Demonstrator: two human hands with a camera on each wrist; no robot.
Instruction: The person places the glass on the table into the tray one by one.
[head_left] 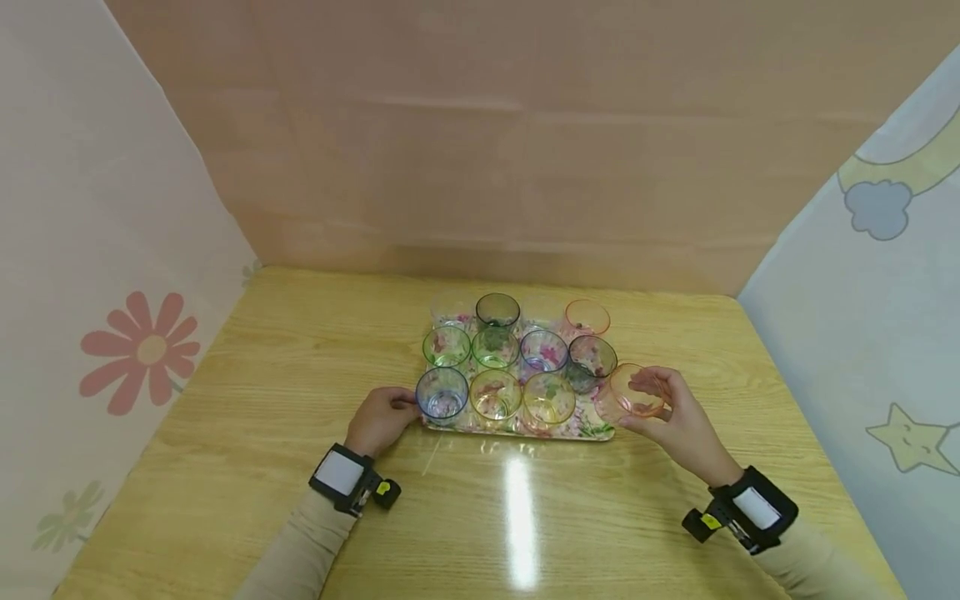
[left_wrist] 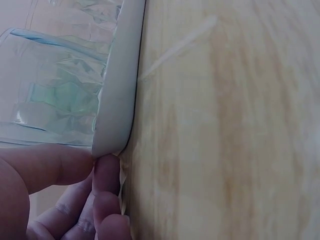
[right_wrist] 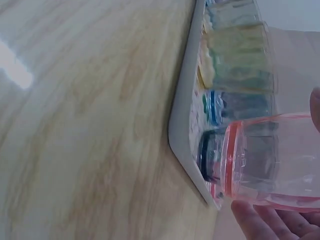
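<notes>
A floral tray (head_left: 596, 427) carries several clear tumblers in rows. At its front left corner my left hand (head_left: 382, 419) pinches the rim, thumb above and curled fingers at the underside, as the left wrist view shows. Nearest that hand stands a blue-rimmed tumbler (head_left: 442, 393). My right hand (head_left: 686, 433) holds an orange-pink tumbler (right_wrist: 260, 160) by its sides, raised over the tray's right end. To the right of the blue-rimmed one are two yellow tumblers (head_left: 495, 396) in the front row. Behind the held tumbler is a dark-rimmed tumbler (head_left: 592, 357).
Two green tumblers (head_left: 447, 346) and a violet-blue tumbler (head_left: 543, 350) fill the middle row. Farther back are a black-rimmed tumbler (head_left: 498, 310), a red-rimmed tumbler (head_left: 587, 317) and colourless ones. The wooden table (head_left: 300, 358) meets a backdrop (head_left: 480, 167) and printed side panels.
</notes>
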